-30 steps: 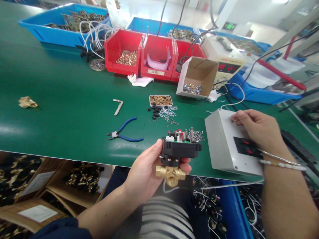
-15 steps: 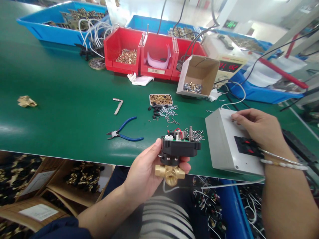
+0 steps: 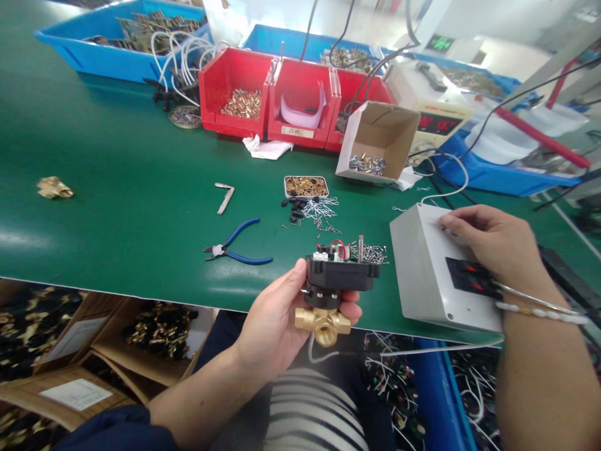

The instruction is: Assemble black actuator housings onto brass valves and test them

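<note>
My left hand (image 3: 275, 322) is wrapped round a valve assembly (image 3: 334, 291): a brass body below, a black open housing above with a circuit board, wires and a metal shaft on top. I hold it upright at the near edge of the green table (image 3: 117, 207). My right hand (image 3: 491, 244) rests on a grey switch box (image 3: 432, 266) to the right, fingers curled and pressed against its top face near the far edge. Black-and-red rocker switches (image 3: 467, 277) sit just under my palm. A white wire (image 3: 451, 178) runs from the box.
Blue-handled pliers (image 3: 237, 247), a small metal tool (image 3: 224, 197), a tin of brass parts (image 3: 305, 186), scattered pins and black bits lie mid-table. Three red bins (image 3: 291, 100), a cardboard box (image 3: 375, 147), blue trays (image 3: 113, 44) and a power supply (image 3: 434, 106) stand behind. A brass fitting (image 3: 54, 188) lies far left.
Nothing has clearly moved; both hands stay as they were. Only the view shifts slightly.
</note>
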Available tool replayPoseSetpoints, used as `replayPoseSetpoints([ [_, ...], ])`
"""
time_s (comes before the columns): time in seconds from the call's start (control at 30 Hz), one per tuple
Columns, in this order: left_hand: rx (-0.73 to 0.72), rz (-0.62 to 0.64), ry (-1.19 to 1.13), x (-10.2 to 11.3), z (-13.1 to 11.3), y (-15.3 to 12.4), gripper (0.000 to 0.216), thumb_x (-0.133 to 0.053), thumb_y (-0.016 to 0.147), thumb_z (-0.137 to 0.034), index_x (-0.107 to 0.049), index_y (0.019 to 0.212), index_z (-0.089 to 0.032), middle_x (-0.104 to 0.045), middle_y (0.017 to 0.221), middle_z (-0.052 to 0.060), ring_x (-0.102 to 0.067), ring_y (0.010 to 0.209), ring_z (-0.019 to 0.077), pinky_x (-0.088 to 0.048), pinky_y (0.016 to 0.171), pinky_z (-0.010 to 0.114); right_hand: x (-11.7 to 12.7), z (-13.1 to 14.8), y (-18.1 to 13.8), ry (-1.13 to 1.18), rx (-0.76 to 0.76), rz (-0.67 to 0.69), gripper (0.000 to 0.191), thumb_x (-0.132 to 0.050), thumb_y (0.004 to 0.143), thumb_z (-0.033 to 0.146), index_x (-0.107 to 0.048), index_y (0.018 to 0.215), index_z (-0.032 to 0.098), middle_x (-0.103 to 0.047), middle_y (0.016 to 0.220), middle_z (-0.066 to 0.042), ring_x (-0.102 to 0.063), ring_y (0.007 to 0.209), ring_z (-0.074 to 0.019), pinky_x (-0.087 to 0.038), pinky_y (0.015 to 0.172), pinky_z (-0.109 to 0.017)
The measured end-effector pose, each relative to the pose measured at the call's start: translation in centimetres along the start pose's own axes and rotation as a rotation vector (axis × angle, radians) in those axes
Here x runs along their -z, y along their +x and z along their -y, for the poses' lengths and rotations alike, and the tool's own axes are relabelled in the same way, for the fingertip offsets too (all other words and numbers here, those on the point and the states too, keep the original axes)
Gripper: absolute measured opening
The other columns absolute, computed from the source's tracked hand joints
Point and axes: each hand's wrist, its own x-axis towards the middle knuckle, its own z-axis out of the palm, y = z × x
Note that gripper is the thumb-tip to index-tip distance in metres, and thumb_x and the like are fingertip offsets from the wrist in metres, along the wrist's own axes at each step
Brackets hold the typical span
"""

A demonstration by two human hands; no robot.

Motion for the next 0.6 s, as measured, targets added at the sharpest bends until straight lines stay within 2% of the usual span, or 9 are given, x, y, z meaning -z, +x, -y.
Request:
replayPoseSetpoints([
  [0.43, 0.01, -0.014, -0.014, -0.23, -0.18, 0.04, 0.052, -0.03, 0.106, -0.029, -0.075, 0.091, -0.007, -0.077, 0.078, 0.013, -0.075, 0.067, 0.0184, -0.062, 0.065, 0.026, -0.05, -0.19, -0.04, 0.001, 0.023, 0.007, 0.047, -0.057, 0.048, 0.063, -0.062, 0.069, 0.021, -0.055, 0.059, -0.004, -0.042, 0.056, -0.0205, -0.028, 0.053, -0.027],
  [0.6, 0.013, -0.005, -0.027, -0.16, -0.22, 0.1, 0.049, -0.033, 0.105, -0.029, -0.075, 0.092, -0.007, -0.077, 0.079, 0.013, -0.075, 0.068, 0.0186, -0.062, 0.066, 0.027, -0.05, -0.21, 0.01, 0.005, 0.031, 0.005, 0.047, -0.057, 0.05, 0.063, -0.063, 0.07, 0.021, -0.058, 0.062, -0.004, -0.044, 0.056, -0.0206, -0.03, 0.054, -0.028],
])
